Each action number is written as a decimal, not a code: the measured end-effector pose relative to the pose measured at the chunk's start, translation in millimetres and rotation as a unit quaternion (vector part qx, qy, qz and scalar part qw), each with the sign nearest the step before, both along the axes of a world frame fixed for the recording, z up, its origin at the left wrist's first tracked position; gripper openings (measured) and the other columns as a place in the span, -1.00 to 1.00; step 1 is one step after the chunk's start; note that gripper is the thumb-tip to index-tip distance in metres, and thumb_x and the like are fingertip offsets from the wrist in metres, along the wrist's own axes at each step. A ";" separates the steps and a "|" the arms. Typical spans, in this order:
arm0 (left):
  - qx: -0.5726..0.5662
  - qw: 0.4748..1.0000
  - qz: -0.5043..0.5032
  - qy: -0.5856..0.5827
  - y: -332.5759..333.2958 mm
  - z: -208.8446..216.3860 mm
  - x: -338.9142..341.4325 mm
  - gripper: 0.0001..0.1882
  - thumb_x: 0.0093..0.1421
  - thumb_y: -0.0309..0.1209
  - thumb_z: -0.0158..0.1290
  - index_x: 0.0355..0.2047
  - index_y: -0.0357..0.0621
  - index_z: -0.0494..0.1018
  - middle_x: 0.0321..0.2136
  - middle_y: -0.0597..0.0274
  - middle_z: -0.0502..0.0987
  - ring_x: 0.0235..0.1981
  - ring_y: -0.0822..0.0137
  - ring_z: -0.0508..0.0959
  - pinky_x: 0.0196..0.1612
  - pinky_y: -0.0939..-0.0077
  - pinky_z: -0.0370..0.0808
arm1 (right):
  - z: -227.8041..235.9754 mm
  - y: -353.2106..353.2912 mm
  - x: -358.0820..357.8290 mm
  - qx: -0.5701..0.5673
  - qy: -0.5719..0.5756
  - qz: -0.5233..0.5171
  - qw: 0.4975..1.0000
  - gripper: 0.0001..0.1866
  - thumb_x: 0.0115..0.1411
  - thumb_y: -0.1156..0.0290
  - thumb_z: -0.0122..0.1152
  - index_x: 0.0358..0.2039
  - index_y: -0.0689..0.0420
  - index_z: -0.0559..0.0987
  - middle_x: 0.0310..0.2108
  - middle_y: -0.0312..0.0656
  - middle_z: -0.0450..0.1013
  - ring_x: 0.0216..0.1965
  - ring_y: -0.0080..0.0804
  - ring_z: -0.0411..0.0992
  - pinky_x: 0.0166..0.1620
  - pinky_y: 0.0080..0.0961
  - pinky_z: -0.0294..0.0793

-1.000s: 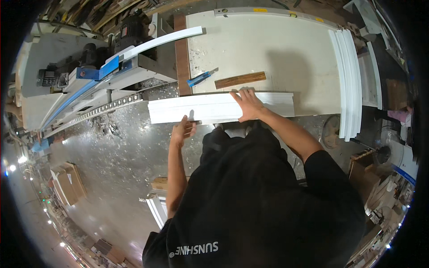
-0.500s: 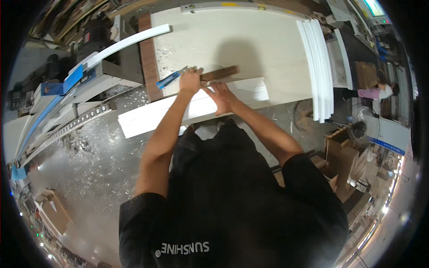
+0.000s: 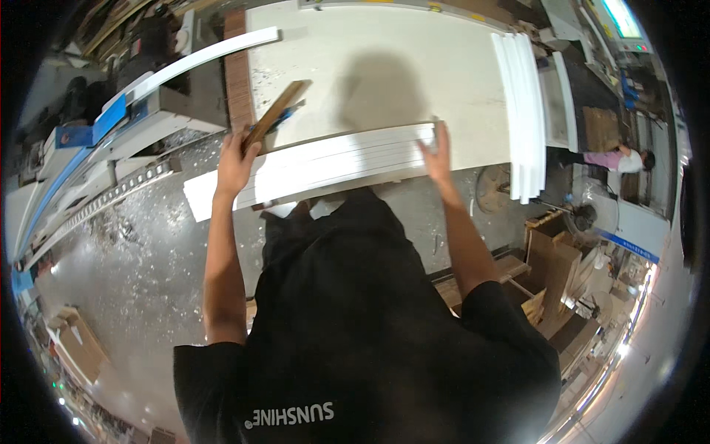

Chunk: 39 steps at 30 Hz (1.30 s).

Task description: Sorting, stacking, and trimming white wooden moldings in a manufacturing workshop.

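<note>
Lit screen [image 3: 621,18], top right corner

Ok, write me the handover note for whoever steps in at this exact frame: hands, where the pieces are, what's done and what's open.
Left hand: gripping the near end of a brown wooden block, its far end raised over the table.
Right hand: flat on the right end of the white strips, pressing down.
Strips: a flat stack along the table's near edge, left end overhanging the floor.
More white strips lie along the table's right side.
Done: stack laid out and steadied, block in hand.
Left: the stack's left ends look uneven, so they probably need squaring up; whether the block has touched them cannot be told.
</note>
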<state>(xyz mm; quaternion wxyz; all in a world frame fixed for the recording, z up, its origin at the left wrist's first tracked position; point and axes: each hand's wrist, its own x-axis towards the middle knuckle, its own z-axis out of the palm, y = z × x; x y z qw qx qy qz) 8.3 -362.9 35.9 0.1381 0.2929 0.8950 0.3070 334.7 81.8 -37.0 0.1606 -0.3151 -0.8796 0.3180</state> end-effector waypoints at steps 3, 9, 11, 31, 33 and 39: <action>0.128 0.934 0.220 -0.251 -72.9 9.5 15.8 -0.38 0.47 -0.01 0.14 0.28 -0.30 0.44 -0.17 0.10 0.53 -0.19 0.26 0.54 -0.14 0.32 0.55 | -37.6 61.0 27.7 -0.037 -0.110 -0.093 0.989 -0.13 0.53 -0.06 0.06 0.57 0.29 0.07 0.60 0.10 0.00 0.62 -0.07 -0.08 0.61 -0.17 -0.11; 0.110 0.901 0.394 -0.143 -217.0 -7.3 64.5 -0.65 0.50 -0.21 0.13 0.02 -0.30 0.45 -0.36 0.34 0.45 -0.35 0.41 0.42 -0.25 0.44 0.46 | -18.6 49.4 10.5 -0.422 0.132 -0.118 0.889 -0.12 0.59 -0.16 -0.19 0.58 0.33 0.02 0.62 0.03 -0.01 0.62 -0.11 -0.06 0.61 -0.21 -0.16; 0.067 0.910 0.393 -0.117 -256.6 -33.5 71.8 -0.69 0.49 -0.27 0.12 0.02 -0.29 0.45 -0.36 0.32 0.45 -0.36 0.41 0.41 -0.25 0.44 0.44 | -16.6 51.9 9.9 -0.416 0.096 -0.095 0.899 -0.10 0.59 -0.21 -0.27 0.59 0.32 -0.01 0.62 0.05 -0.04 0.62 -0.12 -0.06 0.61 -0.23 -0.15; 0.120 0.900 0.353 -0.226 -218.8 -65.0 101.8 -0.33 0.45 -0.55 0.09 0.54 -0.08 0.21 -0.36 0.27 0.54 -0.42 0.48 0.50 -0.36 0.51 0.55 | -5.0 47.0 1.4 -0.380 0.021 -0.084 0.921 -0.04 0.57 -0.31 -0.35 0.58 0.32 0.00 0.63 0.00 -0.04 0.63 -0.19 -0.09 0.61 -0.26 -0.20; 0.124 0.900 0.342 -0.239 -216.9 -60.2 101.4 -0.34 0.45 -0.55 0.08 0.53 -0.09 0.22 -0.36 0.27 0.53 -0.42 0.49 0.48 -0.35 0.52 0.52 | -6.3 48.9 3.0 -0.385 0.025 -0.094 0.918 -0.03 0.56 -0.32 -0.34 0.58 0.31 0.03 0.62 0.01 -0.02 0.63 -0.19 -0.09 0.61 -0.28 -0.20; 0.092 0.916 0.333 -0.201 -219.4 -61.1 99.4 -0.36 0.44 -0.59 0.05 0.50 -0.22 0.24 -0.38 0.28 0.53 -0.42 0.46 0.47 -0.33 0.51 0.51 | -8.2 49.2 -2.7 -0.392 0.042 -0.118 0.911 -0.09 0.57 -0.24 -0.24 0.57 0.30 0.08 0.59 -0.05 0.07 0.59 -0.22 0.02 0.59 -0.31 -0.11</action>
